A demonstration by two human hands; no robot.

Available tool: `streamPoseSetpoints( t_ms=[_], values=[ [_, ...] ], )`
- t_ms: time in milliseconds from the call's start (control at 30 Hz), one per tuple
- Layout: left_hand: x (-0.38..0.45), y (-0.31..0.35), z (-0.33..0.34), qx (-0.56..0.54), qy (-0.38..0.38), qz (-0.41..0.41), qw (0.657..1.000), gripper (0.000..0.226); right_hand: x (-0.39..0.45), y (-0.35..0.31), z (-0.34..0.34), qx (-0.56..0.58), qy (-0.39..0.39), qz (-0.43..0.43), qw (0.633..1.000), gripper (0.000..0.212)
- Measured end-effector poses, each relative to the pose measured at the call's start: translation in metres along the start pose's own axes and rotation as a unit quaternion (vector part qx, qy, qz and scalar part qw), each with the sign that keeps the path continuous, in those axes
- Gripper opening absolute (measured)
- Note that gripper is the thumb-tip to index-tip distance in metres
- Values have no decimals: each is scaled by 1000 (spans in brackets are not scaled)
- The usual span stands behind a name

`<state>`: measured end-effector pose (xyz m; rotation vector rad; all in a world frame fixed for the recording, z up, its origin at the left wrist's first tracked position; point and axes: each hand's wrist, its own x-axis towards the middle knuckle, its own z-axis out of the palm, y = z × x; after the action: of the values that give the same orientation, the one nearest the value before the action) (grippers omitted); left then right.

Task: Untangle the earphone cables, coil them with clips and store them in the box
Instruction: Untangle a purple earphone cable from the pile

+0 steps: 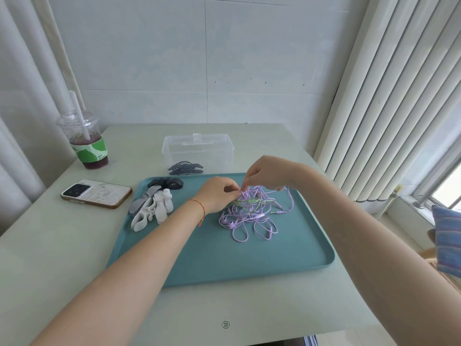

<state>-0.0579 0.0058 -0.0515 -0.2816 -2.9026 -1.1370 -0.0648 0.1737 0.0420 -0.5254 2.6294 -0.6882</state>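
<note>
Pinching, seemingly: both hands, purple cables (249,213)

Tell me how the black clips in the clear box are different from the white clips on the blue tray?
The black clips lie inside the clear box, behind the tray; the white clips lie out in the open on the blue tray, at its left side. The black ones are dark and look flatter and smaller from here; the white ones are pale, piled up and look chunkier. Neither pile has any cable wound on it, and neither hand touches them.
</note>
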Motion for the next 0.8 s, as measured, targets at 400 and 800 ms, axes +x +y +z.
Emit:
streamPoseSetpoints(
  t_ms=[400,800],
  values=[
    [2,4,1,-23,-8,-19,1000,7,3,5,0,84,-4,-2,996,11],
    [1,2,2,-67,10,-42,997,5,11,11,-2,155,125,-5,980,22]
  ],
)
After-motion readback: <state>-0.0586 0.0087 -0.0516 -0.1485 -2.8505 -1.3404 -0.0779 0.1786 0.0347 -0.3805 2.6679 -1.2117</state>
